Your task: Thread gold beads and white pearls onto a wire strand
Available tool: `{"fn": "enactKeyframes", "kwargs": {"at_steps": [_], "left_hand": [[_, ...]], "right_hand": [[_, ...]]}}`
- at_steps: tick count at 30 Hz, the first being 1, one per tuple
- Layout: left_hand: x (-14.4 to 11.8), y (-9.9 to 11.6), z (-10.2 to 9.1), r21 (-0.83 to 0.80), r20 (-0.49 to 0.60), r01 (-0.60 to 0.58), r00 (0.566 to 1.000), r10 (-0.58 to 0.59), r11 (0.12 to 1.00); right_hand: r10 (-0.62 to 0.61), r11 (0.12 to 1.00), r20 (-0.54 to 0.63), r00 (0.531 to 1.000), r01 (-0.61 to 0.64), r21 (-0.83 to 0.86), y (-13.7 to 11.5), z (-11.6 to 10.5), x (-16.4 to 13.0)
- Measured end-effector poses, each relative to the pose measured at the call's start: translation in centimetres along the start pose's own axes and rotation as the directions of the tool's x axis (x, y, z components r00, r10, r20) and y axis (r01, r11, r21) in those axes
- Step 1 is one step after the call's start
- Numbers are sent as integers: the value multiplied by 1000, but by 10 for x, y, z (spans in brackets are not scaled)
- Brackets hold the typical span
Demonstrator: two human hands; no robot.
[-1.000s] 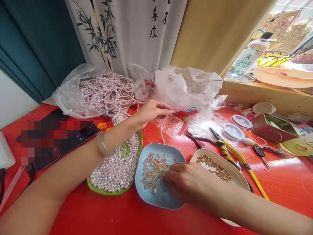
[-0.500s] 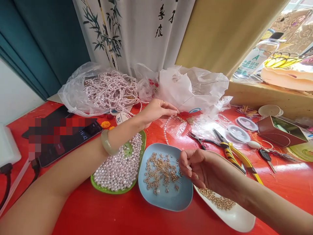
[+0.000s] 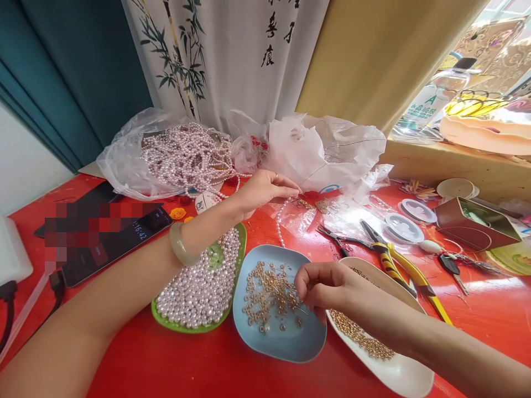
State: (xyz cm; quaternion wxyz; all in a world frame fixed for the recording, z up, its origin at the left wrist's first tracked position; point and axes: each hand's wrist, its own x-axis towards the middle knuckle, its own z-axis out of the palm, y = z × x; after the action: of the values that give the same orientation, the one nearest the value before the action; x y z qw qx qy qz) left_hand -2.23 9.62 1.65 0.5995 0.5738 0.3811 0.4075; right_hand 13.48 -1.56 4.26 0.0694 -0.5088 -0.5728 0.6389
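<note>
My left hand [image 3: 267,190] is closed in a pinch on a thin wire strung with pearl beads [image 3: 281,224]; the beaded end hangs down toward the blue tray. The bare wire runs up and right from the fingertips. Over the right rim of the blue tray [image 3: 286,352] is my right hand [image 3: 327,284], its fingers curled together; whatever they hold, if anything, is hidden. Small gold findings and pins [image 3: 274,296] lie scattered in that tray. Loose pearls [image 3: 199,293] fill the green dish [image 3: 194,330] beneath my left forearm.
A white dish [image 3: 409,376] holds gold beads under my right forearm. Yellow-handled pliers [image 3: 398,265] and smaller pliers [image 3: 338,237] lie behind it. Wire spools [image 3: 404,228] are at the right, a phone [image 3: 120,243] at the left. Plastic bags [image 3: 323,146] line the back.
My right hand has turned palm down and shifted slightly left over the blue tray, its fingers curling in. My left hand stays nearly still with the beaded wire.
</note>
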Motion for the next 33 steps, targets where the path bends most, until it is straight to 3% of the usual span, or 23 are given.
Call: {"fn": "enactKeyframes", "kwargs": {"at_steps": [2, 4, 7, 9, 12, 25, 29, 31, 33], "left_hand": [[0, 0, 0, 6, -3, 0, 1000, 0, 1000], [0, 1, 0, 5, 1, -7, 1000, 7, 1000], [0, 1, 0, 0, 7, -24, 1000, 24, 1000], [0, 1, 0, -5, 11, -30, 999, 30, 1000], [1, 0, -1, -3, 14, -34, 999, 34, 999], [0, 4, 2, -16, -5, -14, 1000, 14, 1000], [0, 4, 1, -15, 0, -18, 1000, 18, 1000], [0, 3, 1, -12, 5, -20, 1000, 20, 1000], [0, 4, 1, -13, 5, -19, 1000, 19, 1000]], "right_hand": [[-49, 986, -23, 999, 44, -159, 2, 2, 1], [-137, 916, -33, 990, 114, -385, 6, 5, 2], [-299, 672, 1, 954, 211, -709, 16, 12, 4], [-341, 523, 53, 938, 237, -818, 21, 17, 5], [-342, 443, 78, 936, 234, -865, 25, 23, 8], [-348, 492, 88, 933, 262, -830, 21, 24, 9], [-251, 693, -12, 968, 171, -700, 16, 24, 6], [-183, 784, -3, 983, 144, -603, 12, 24, 5], [-204, 822, 46, 978, 197, -535, 11, 25, 5]]}}
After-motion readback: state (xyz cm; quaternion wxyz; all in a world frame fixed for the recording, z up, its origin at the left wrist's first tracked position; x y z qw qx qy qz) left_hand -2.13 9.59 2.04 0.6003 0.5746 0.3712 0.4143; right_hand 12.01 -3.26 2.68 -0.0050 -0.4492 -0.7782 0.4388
